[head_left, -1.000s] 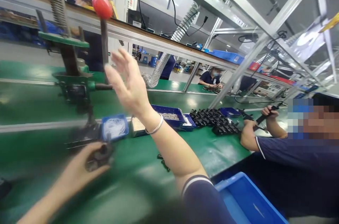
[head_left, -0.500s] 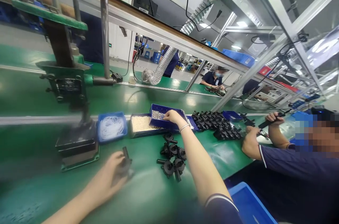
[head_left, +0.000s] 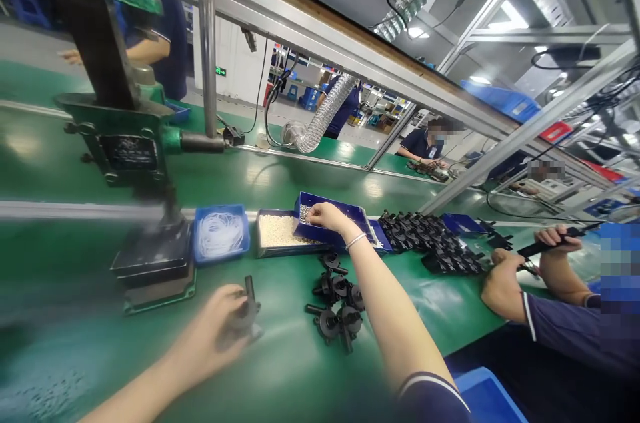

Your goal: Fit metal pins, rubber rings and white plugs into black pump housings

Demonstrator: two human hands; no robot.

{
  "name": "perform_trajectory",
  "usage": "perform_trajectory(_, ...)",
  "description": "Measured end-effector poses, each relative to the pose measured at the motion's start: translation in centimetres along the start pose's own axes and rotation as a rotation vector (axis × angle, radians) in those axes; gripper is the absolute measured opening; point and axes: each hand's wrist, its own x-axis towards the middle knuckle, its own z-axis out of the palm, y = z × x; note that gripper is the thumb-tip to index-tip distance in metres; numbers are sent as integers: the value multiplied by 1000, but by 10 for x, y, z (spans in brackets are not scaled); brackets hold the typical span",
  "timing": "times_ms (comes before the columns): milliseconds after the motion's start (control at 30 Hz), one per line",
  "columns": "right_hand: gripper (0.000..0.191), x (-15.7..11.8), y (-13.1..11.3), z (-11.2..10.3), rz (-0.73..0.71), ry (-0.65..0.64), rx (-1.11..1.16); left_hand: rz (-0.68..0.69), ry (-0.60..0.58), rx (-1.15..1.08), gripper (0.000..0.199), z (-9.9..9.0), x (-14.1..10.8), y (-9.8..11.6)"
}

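My left hand is wrapped round a black plastic part above the green mat, left of a small pile of similar black parts. My right hand reaches into a dark blue bin of small metal pieces, its fingers pressed together among them; whether it has hold of a piece is too small to tell. Partly under that bin stands a box of cream-coloured pieces.
A hand press stands at the left beside a blue tray of clear rings. Rows of black parts lie at the right. A co-worker's hands hold a black tool there. A blue crate sits at the lower right.
The view has shifted, so the bench things appear slightly further right. My right hand remains in the blue bin, and my left hand still holds the black part.
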Motion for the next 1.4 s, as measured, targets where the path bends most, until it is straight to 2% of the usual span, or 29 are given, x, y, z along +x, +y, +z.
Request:
perform_trajectory(133,13,-4,1,0,15,67,139,-18,-58,-16,41,-1,-1,-1)
perform_trajectory(300,27,-10,-3,-6,16,166,360,-16,-46,-20,46,8,-5,-7)
perform_trajectory(467,38,-32,-31,-10,-53,229,559,26,-40,10,56,13,-7,-13)
perform_trajectory(567,34,-59,-62,5,-121,170,653,56,-55,-2,61,10,-6,-14)
perform_trajectory(733,25,-107,-105,55,-183,-100,735,25,-108,-68,70,6,-8,-18)
perform_trajectory(833,24,-123,-115,77,-161,-174,798,12,2,-115,77,-4,-5,-10)
perform_trajectory(933,24,-132,-119,87,-144,-170,837,-122,209,-135,46,-21,8,11)
perform_trajectory(1000,24,-136,-123,90,-138,-176,841,-214,262,-189,28,-31,20,27)
perform_trajectory(1067,24,-141,-128,93,-130,-198,850,-261,232,-279,21,-37,31,39)
perform_trajectory(1167,22,-147,-134,97,-112,-211,872,-315,174,-378,13,-41,40,46)
perform_trajectory(1233,21,-150,-136,99,-117,-205,872,-380,134,-495,17,-42,42,46)
perform_trajectory(1400,25,-154,-141,104,-126,-212,872,-588,-80,-970,25,-46,40,47)
